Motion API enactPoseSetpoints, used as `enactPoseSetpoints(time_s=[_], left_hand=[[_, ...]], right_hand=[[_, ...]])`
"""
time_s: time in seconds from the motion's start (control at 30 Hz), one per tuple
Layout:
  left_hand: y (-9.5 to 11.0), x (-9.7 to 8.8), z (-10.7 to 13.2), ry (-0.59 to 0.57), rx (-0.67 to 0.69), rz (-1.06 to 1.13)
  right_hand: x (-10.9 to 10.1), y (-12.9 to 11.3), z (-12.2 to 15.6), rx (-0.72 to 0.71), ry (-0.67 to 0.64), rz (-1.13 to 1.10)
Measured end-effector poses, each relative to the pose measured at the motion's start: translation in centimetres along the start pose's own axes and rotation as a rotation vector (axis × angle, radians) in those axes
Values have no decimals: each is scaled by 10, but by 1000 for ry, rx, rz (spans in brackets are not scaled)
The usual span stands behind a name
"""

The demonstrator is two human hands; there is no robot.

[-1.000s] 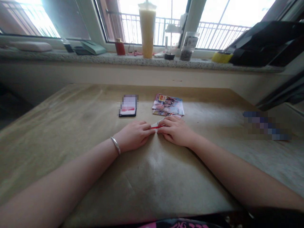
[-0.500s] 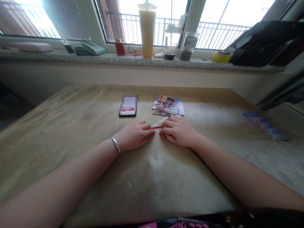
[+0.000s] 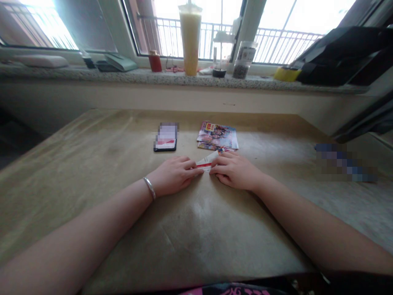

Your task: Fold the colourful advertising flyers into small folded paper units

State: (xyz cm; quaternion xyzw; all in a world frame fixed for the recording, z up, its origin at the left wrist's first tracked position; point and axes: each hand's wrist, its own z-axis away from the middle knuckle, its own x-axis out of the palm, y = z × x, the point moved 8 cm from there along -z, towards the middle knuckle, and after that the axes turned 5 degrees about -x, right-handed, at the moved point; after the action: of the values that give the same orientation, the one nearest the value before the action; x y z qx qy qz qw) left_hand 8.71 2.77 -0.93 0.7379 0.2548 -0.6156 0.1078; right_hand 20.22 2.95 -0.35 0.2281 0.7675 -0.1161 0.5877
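two bare hands meet over a narrow piece of paper (image 3: 205, 165) on the table (image 3: 190, 246); it lies in front of you, nearer than the stack of leaflets (image 3: 217, 135), its pale face and red stripe showing between your fingers; your left hand (image 3: 172, 174), with a silver bangle (image 3: 149, 188) at the wrist, has its grip closed on the left end, thumb and fingers drawn together; your right hand (image 3: 235, 170) has its grip closed over the right end, fingers bent, a coloured corner poking out past the fingertips; whether you pinch the paper or press it against the table is hidden; as for progress, you seem to have at least one fold made, judging by the slim wedge shape and the stripe along it; your hands cover both ends, so you cannot tell whether the crease runs full length, nor how much folding is left; the leaflets lie flat beyond your right hand, with neither hand gripping them; whether the coloured corner touches them is unclear; your phone (image 3: 166, 137) rests face up to their left, just beyond your left hand.
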Motion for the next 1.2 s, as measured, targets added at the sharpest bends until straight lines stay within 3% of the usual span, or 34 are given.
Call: enactPoseSetpoints(time_s=[0.37, 0.67, 1.2], left_hand=[[-2, -6, -2, 5, -71, -17], [-2, -2, 0, -9, -55, 48], [-2, -1, 0, -32, -62, 28]], right_hand=[[13, 5, -8, 49, 147, -182], [7, 3, -5, 23, 60, -12], [2, 3, -1, 25, 15, -3]])
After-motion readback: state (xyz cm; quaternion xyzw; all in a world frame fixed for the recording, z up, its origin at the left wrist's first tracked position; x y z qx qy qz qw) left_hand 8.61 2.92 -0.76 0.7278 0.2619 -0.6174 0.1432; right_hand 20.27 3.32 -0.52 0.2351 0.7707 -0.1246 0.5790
